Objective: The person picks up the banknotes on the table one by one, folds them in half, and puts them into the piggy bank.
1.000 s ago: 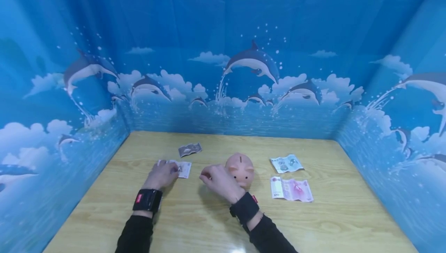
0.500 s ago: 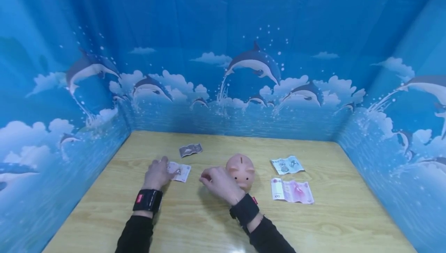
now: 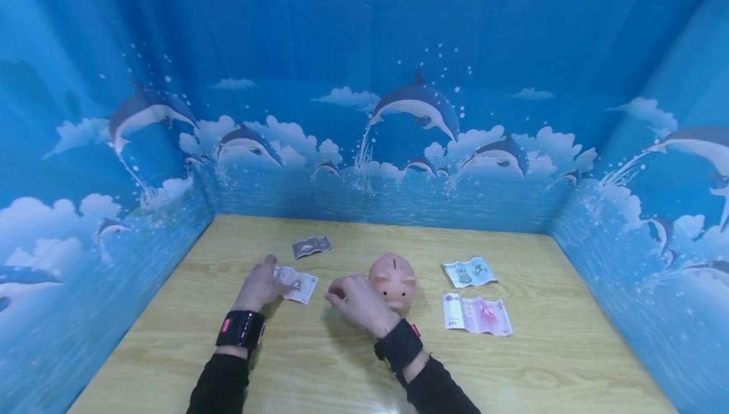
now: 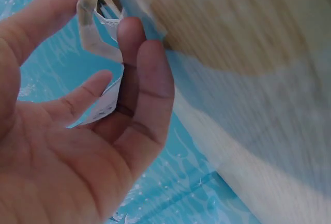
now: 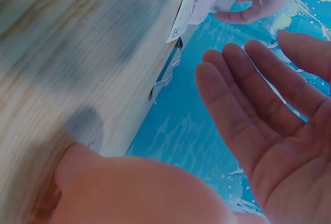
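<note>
My left hand (image 3: pixel 259 284) is at the left end of a pale pinkish-brown banknote (image 3: pixel 299 285) on the table. In the left wrist view, its thumb and curled fingers hold the bent note (image 4: pixel 92 35) between them. A "20" shows on the flat part of the banknote (image 5: pixel 177 29) in the right wrist view. My right hand (image 3: pixel 361 303) hovers beside a pink piggy bank (image 3: pixel 394 280), its fingers loosely bent with nothing in them. The piggy bank (image 5: pixel 134 193) has a slot on its top and its face points toward me.
Behind the held note lies a dark brown banknote (image 3: pixel 311 247). Right of the piggy bank, a green banknote (image 3: pixel 469 272) lies behind a pink banknote (image 3: pixel 478 314). Blue dolphin-print curtains (image 3: pixel 319 205) enclose the wooden table (image 3: pixel 541 363) at the back and sides.
My left hand has shifted its hold on the pinkish-brown banknote, which has turned a little and slid slightly toward me. My right hand stays by the piggy bank.
</note>
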### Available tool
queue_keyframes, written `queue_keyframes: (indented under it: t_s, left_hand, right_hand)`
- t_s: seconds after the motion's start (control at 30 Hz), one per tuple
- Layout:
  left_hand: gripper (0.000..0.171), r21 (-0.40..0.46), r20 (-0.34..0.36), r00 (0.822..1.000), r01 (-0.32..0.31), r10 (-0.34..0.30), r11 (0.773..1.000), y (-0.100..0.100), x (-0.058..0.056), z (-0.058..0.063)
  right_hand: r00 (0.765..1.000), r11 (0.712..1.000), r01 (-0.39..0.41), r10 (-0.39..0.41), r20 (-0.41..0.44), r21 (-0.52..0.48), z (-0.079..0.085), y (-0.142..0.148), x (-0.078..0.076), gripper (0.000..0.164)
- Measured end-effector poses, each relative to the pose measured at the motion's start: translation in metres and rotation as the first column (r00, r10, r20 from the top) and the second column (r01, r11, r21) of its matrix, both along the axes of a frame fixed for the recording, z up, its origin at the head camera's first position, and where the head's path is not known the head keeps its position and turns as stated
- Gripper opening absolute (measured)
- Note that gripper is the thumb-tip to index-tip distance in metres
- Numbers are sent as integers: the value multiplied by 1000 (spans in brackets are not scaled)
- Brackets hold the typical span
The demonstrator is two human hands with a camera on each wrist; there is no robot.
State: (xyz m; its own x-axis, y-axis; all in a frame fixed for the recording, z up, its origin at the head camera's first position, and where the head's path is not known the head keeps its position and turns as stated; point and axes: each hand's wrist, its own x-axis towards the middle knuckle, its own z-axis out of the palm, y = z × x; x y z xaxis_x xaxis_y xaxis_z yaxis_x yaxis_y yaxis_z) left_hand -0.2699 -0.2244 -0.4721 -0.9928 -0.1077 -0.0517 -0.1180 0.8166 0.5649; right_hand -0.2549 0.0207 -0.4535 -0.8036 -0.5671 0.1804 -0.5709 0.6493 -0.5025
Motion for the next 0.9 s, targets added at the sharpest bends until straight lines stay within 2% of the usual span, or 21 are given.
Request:
queue_keyframes:
  t_s: [0.23,0.4,0.57,0.7,0.9]
  left_hand:
    - [37,12,-97,995,10,-8,1000,0,-4,1]
    - [35,26,-191,981,18,-13,1000,0,-4,2]
    - [26,100,-303,953,22,10,995,0,-6,4]
    - [23,181,-324,945,16,44,983,2,-7,9]
    - [20,238,-362,931,39,51,971,4,-8,14]
  right_hand:
    - [1000,1000,2,-2,-7,-1,3,0,1,16]
    - [1000,1000,-9,9,10,-5,4,0,1,16]
    - [999,1000,-5,5,38,-15,3,1,1,16]
    - [998,1000,5,-3,62,-23,1,1,0,16]
    - [997,998,27,-23,78,-49,-1,1,-3,15]
